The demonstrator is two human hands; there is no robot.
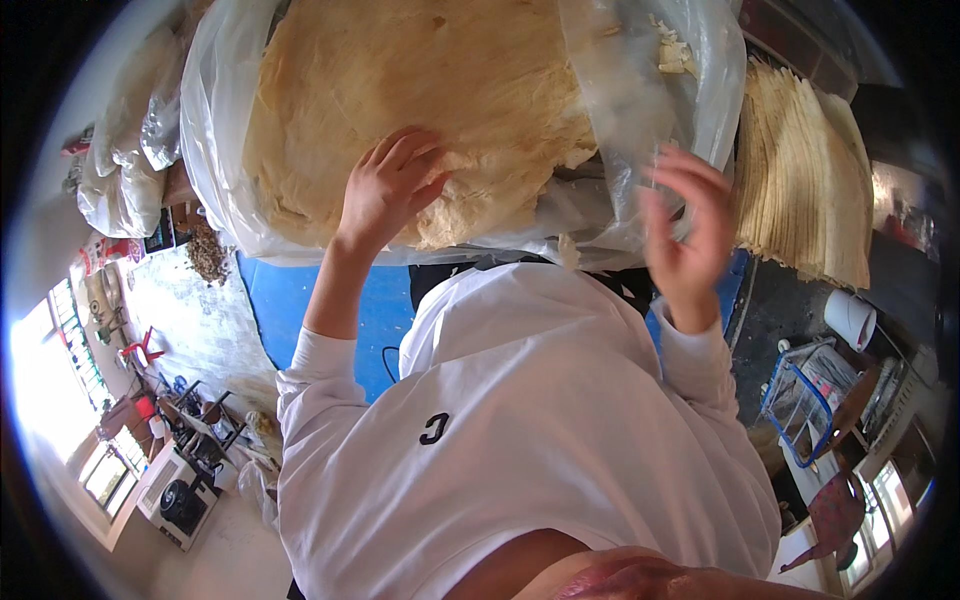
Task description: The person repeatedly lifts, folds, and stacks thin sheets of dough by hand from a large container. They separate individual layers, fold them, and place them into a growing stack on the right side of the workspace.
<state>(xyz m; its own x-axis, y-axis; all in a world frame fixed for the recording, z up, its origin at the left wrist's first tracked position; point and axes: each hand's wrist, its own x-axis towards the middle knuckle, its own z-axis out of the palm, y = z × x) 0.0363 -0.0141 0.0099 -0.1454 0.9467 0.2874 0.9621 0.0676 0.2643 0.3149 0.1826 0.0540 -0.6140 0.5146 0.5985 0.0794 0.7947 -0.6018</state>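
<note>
A broad tan sheet of thin, wrinkled material [450, 67] lies before me with a ragged near edge; I cannot tell what it is made of. Clear plastic sheeting [217, 142] spreads beneath and around it. My left hand [386, 180] rests over the sheet near its front edge, thumb apart from the bent fingers, beside a paler, roughened patch. To the right, my right hand [686, 225] is blurred, its fingers apart near a translucent plastic flap [619, 105]. Nothing clearly shows in its grasp. Small pale scraps [675, 52] sit on the plastic at the far right.
A thick stack of pale yellow sheets [802, 172] hangs down at my right. Beyond it are a white bucket [847, 319], a blue-framed cart [799, 397] and another person [832, 510]. Plastic bags [124, 180] stand at left, above a brown heap [206, 251] on the floor.
</note>
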